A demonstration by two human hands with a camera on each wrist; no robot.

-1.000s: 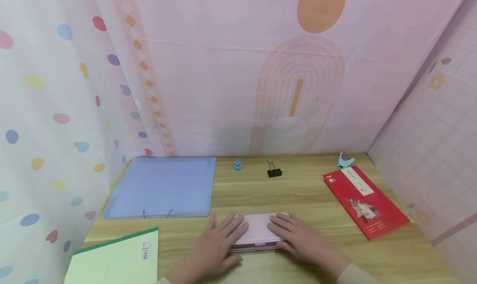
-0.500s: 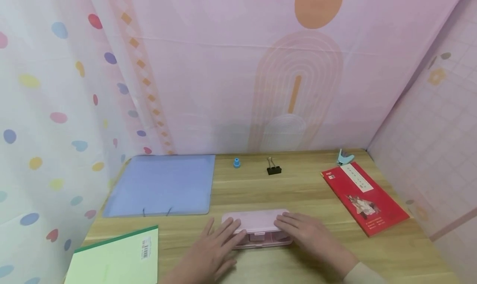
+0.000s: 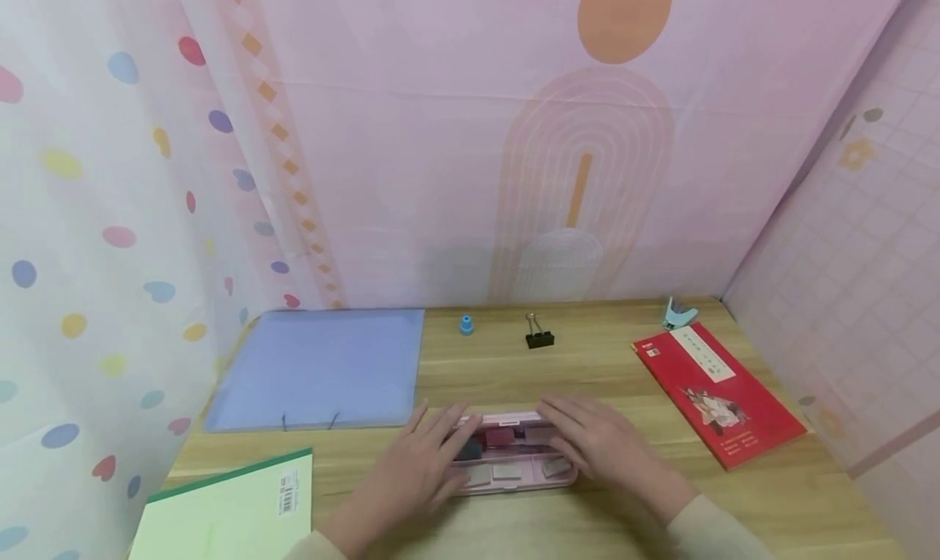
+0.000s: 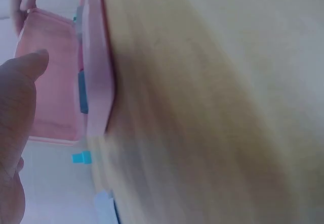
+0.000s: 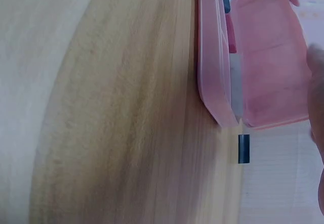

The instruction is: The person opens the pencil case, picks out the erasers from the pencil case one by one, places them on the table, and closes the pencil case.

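Observation:
A pink pencil case (image 3: 514, 487) sits on the table in front of me, its lid (image 5: 268, 57) swung up and back. Inside lie pale eraser-like blocks (image 3: 507, 471) along the front, with a red piece (image 3: 501, 437) and a dark teal piece (image 3: 468, 451) behind them. My left hand (image 3: 411, 474) is at the case's left end, fingers fairly straight along the raised lid; its thumb shows before the lid's inner face in the left wrist view. At the right end, my right hand (image 3: 613, 454) has its extended fingers at the lid's edge. The fingers partly cover both ends.
Behind lie a blue folder (image 3: 323, 368), a small blue cone-shaped piece (image 3: 466, 325) and a black binder clip (image 3: 539, 340). A green notebook (image 3: 228, 511) is at front left; a red booklet (image 3: 720, 397) and a light-blue clip-like tool (image 3: 679, 313) are at right.
The pencil case's lid has gone from nearly closed to raised, uncovering the contents. Both hands have stayed at its ends, their fingers moving back with the lid.

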